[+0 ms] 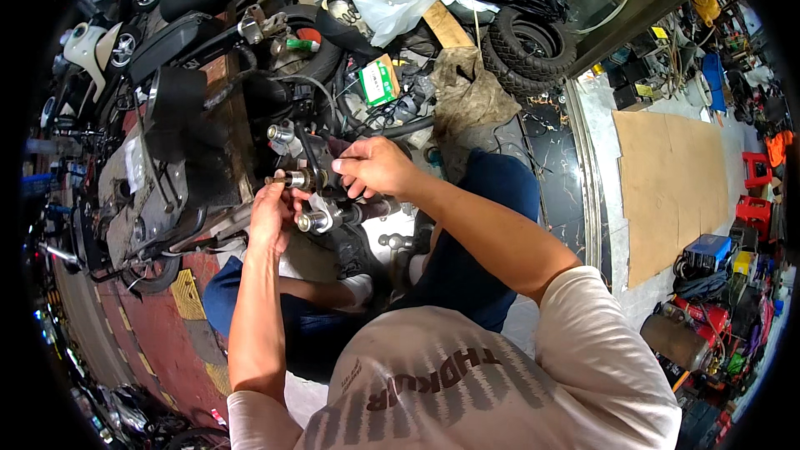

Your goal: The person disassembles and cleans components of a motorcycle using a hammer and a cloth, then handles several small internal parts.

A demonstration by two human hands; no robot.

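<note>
We hold a chrome-capped fork assembly (315, 200) in front of our knees, beside the stripped scooter (158, 175). Our left hand (271, 215) grips one chrome tube end, and our right hand (375, 167) pinches the part from above. A tyre (529, 46) lies well beyond.

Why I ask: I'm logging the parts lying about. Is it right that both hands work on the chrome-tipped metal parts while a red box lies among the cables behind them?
Not quite: the box among the cables is green and white, not red. The head view shows it. The left hand and right hand are indeed on the chrome-tipped metal parts.
</note>
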